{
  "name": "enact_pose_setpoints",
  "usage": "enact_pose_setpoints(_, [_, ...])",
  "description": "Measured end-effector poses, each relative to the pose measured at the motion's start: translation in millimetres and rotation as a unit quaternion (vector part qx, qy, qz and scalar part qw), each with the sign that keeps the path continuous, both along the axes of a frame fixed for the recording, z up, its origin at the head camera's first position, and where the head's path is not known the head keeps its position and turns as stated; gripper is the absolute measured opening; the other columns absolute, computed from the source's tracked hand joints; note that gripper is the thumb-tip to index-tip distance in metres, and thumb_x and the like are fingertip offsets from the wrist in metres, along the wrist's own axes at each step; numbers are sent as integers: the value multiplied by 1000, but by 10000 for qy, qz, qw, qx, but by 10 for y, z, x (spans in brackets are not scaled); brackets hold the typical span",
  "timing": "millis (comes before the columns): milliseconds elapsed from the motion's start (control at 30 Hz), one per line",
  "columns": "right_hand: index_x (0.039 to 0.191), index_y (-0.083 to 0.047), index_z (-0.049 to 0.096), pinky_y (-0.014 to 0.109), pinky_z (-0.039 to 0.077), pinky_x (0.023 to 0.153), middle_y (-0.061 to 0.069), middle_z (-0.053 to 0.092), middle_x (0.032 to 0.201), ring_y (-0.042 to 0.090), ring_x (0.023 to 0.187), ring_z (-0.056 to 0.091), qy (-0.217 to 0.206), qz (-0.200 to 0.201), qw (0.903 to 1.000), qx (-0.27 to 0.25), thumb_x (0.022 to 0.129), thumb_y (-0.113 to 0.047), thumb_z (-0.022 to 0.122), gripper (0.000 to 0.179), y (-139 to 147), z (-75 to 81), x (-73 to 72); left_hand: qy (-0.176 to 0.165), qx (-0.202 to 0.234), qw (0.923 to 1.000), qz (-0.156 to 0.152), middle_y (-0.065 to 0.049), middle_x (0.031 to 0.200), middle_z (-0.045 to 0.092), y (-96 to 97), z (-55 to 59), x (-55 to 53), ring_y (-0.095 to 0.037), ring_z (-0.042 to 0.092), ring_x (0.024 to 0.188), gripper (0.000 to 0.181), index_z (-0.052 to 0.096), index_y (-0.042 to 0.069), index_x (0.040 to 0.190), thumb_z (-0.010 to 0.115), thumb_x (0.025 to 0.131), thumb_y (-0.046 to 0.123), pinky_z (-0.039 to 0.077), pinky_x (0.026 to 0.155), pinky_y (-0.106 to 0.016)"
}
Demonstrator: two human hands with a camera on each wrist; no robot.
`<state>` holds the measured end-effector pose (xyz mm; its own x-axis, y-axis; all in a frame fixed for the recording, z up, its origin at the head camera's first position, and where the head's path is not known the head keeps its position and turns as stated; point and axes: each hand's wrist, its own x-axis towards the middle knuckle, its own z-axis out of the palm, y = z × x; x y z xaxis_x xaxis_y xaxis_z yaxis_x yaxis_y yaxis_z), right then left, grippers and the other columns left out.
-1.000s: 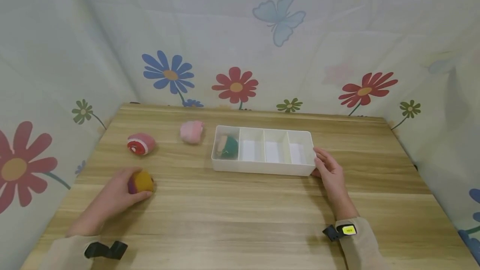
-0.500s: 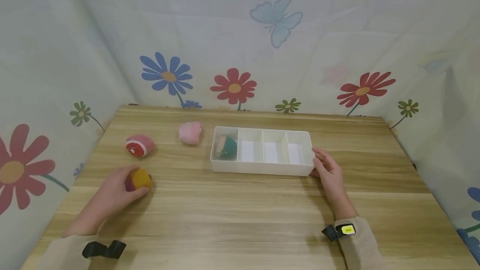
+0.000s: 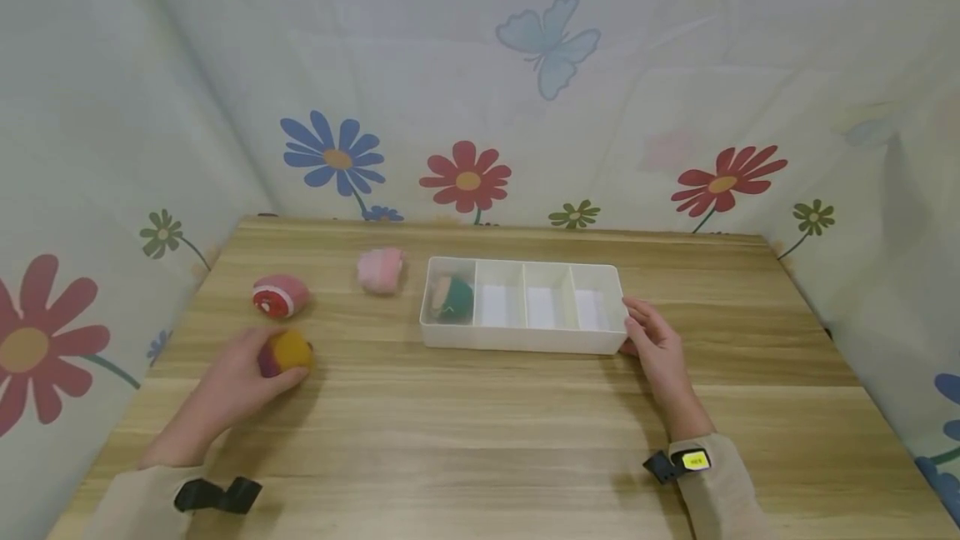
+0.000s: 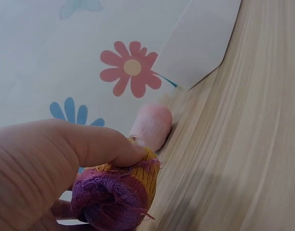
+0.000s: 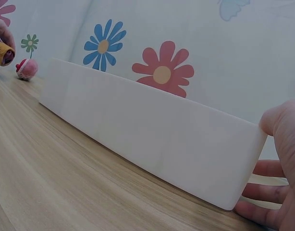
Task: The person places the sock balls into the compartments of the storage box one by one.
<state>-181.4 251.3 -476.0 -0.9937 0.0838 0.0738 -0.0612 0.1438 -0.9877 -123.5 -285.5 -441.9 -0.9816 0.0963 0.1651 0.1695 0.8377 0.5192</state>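
Rolled socks (image 3: pixel 292 352), yellow and purple, are in the left hand (image 3: pixel 242 372), over the left part of the wooden table (image 3: pixel 465 440). The left wrist view shows the thumb (image 4: pixel 111 147) pressed on the yellow side and fingers curled below the purple end, so that hand is grasping the roll. Just behind it on the table sits a pink-and-red roll (image 3: pixel 281 296); farther back and to the right lies a pale pink roll (image 3: pixel 381 270), near the left end of a long white box (image 3: pixel 525 339). Three dividers split the box into four compartments, and the leftmost holds a green-and-beige roll (image 3: pixel 453 297). The right hand (image 3: pixel 660 350) rests at the box's right end with relaxed fingers: the thumb touches the top corner, and the fingertips (image 5: pixel 270 168) lie against the end wall. Behind the table hangs a flower-print cloth (image 3: pixel 420 65).
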Motion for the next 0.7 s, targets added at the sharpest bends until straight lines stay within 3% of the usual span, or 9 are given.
enact_pose_setpoints(233, [134, -5, 47, 27, 52, 72, 21, 48, 129, 10, 91, 57, 30, 51, 10000, -17, 96, -25, 50, 42, 6, 4, 3, 66, 139, 9998, -147, -26, 111, 51, 71, 50, -42, -40, 49, 98, 63, 51, -5, 119, 79, 73, 26, 40, 80, -54])
enact_pose_setpoints(700, [134, -5, 47, 28, 52, 72, 20, 48, 128, 9, 91, 57, 18, 41, 10000, -21, 97, -25, 50, 43, 19, -1, 4, -200, -6, 9995, -240, -25, 123, 46, 203, 173, -152, -40, 45, 107, 69, 46, -4, 128, 75, 77, 31, 38, 88, -59])
